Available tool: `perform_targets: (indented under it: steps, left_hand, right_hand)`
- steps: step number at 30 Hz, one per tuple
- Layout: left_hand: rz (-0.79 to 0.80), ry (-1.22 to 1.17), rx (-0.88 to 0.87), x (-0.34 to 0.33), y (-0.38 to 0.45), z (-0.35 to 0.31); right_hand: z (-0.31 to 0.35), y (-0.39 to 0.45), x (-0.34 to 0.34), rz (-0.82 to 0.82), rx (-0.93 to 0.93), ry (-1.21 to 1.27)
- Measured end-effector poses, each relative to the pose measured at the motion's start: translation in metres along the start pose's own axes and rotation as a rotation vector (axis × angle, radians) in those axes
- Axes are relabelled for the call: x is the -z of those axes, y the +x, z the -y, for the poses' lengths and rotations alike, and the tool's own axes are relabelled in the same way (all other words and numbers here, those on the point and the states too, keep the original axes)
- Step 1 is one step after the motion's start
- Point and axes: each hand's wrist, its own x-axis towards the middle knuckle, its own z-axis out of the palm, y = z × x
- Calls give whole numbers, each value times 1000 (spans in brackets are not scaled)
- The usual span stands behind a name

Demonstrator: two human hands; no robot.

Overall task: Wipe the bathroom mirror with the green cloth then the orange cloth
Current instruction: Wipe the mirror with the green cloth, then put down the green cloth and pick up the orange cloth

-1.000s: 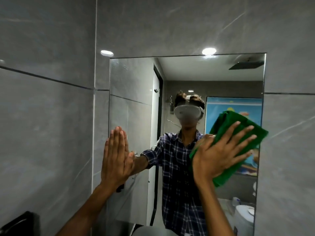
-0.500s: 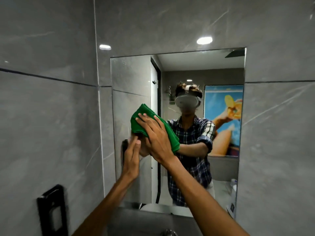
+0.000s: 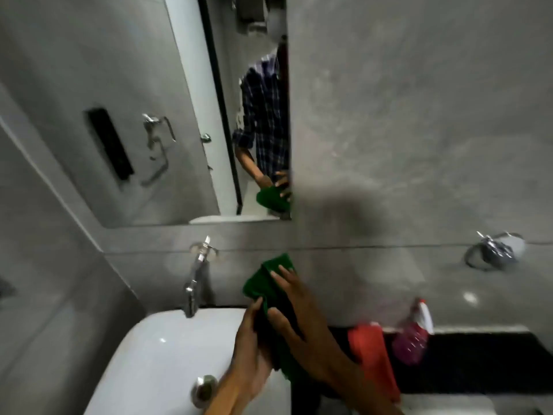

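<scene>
Your two hands hold the cloth (image 3: 269, 283) between them, left hand (image 3: 251, 351) under, right hand (image 3: 302, 322) over, above the right edge of the basin (image 3: 155, 354). The tap (image 3: 194, 283) stands behind the basin, the mirror (image 3: 179, 115) above it. To your right a second cloth (image 3: 371, 351) lies on the counter (image 3: 478, 363), a spray bottle (image 3: 413, 336) just beside it.

Dim, heavy motion blur, wide-angle bend at edges, soft shadow on wall (image 3: 353, 211)

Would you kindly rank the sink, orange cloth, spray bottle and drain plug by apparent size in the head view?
1. sink
2. orange cloth
3. spray bottle
4. drain plug
Blur and the arm covering the cloth make 2 and 3 unsure.
</scene>
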Motion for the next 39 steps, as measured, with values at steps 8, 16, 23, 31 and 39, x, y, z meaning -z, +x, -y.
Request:
perform_targets:
  steps: [8,16,23,31,39]
  left_hand:
    - [-281,139,405,-2,67,207]
    - [-375,319,548,46,178,295]
    - [-489,594,367,76,248,307]
    - [-209,982,-27,53,226,337]
    - [-228,815,278,42,246,384]
  right_hand:
    - [-194,-122,32,-78,-838,348]
    - [-348,-135,7,-61,-1211,536]
    - [-388,-108,-32,6,-1063,486]
    - [-413,-139,-14,15,-1112,-415]
    - [-424,-121,-20,12,-1172,-377]
